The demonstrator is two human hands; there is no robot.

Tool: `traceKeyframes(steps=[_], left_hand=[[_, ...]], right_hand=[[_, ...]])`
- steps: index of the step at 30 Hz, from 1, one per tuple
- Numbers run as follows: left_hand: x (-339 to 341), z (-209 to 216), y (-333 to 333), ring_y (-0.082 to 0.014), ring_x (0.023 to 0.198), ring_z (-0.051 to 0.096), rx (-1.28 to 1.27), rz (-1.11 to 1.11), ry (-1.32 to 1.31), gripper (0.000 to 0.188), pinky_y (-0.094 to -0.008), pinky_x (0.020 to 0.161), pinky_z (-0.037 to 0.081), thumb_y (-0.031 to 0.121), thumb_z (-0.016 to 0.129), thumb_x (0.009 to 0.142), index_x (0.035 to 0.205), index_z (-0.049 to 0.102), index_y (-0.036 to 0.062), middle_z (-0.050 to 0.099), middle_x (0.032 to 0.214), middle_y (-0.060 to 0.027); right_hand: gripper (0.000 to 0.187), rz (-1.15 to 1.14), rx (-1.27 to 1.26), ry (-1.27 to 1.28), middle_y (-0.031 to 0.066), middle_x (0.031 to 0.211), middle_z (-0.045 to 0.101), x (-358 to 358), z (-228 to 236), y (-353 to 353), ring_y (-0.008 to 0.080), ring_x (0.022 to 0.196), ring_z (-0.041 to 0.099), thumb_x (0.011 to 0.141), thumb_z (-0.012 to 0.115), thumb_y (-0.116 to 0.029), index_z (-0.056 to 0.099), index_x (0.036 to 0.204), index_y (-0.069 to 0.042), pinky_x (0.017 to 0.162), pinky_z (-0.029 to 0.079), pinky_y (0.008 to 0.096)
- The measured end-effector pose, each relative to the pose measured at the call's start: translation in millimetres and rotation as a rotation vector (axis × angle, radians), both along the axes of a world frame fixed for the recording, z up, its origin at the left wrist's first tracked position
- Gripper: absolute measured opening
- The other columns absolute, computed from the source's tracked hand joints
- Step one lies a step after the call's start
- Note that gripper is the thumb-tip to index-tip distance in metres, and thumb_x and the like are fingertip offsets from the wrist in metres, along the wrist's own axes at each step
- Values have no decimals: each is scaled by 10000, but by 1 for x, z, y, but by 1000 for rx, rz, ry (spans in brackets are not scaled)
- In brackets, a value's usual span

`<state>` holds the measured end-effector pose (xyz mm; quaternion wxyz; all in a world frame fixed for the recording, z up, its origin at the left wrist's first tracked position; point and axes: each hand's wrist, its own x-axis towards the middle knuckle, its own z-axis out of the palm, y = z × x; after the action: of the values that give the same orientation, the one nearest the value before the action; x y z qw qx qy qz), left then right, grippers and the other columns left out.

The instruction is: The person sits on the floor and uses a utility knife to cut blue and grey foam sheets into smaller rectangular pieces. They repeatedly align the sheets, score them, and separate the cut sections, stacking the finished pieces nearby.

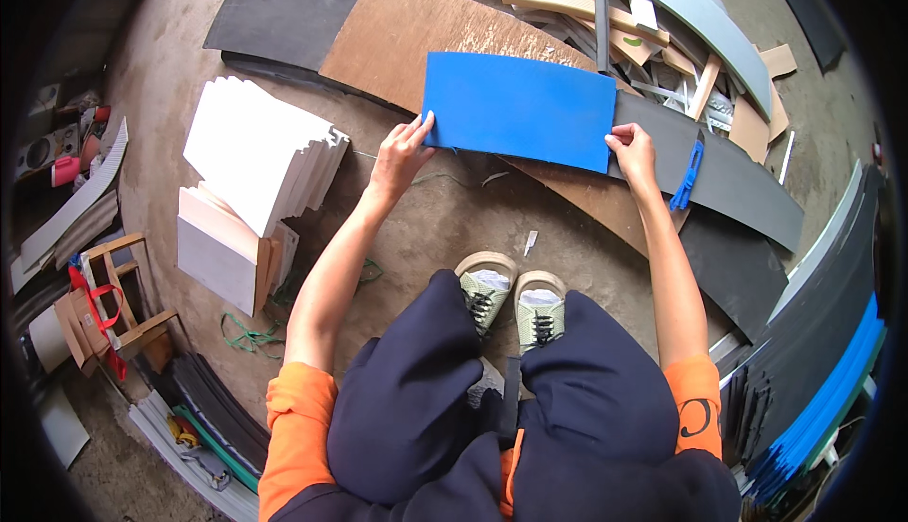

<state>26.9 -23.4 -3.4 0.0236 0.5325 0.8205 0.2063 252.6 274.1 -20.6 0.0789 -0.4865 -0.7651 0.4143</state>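
A flat blue plastic sheet (pixel 520 111) is held up in front of me by its two short ends. My left hand (pixel 405 148) pinches its lower left corner, thumb and fingers closed on the edge. At the lower right edge my right hand (pixel 632 150) grips it the same way. Behind and partly under the sheet lies a brown wooden board (pixel 388 35). Dark grey panels (pixel 284 23) stretch out to either side of that board. A blue strap or small bundle (pixel 689 177) rests on the grey panel right of my right hand.
White sheets (pixel 246 144) are stacked at the left, with pale boards (pixel 218 257) by them. Green string (pixel 251 335) lies on the floor. Offcuts (pixel 567 2) are piled at the far right. Blue sheets (pixel 832 390) stand at the right edge. A wooden frame (pixel 128 286) is at the left.
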Motion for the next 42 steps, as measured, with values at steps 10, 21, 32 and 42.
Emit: traceKeyframes(steps=[10,21,32,42], left_hand=[[4,9,5,-295,994,527,-164,1,40,624,-335,862,448,96,689,659,1221,434,4,501,1178,-178],[81,16,151,-370,1322,28,-194,-359,97,1090,-504,1052,31,646,566,634,1335,139,-70,92,1407,-250],[101,16,187,-333,1329,64,-213,-433,59,1061,-484,1066,48,503,664,573,1349,162,-18,124,1418,-201],[94,8,189,-306,1336,-9,-250,-443,49,925,-514,1046,-4,605,461,752,1373,106,19,58,1442,-157]], right_hand=[[227,-1,-38,-50,92,810,653,-2,-2,6,187,762,624,686,706,-141,614,866,-38,702,482,299],[192,-36,-108,-53,38,742,661,-1,12,8,141,702,620,642,739,-186,665,793,-92,641,472,278],[187,-93,-84,56,36,751,659,7,23,-11,165,717,627,691,692,-197,642,836,-89,627,470,299],[466,-378,531,-291,151,1056,439,81,45,21,319,960,432,742,640,-164,441,1152,-71,827,375,426]])
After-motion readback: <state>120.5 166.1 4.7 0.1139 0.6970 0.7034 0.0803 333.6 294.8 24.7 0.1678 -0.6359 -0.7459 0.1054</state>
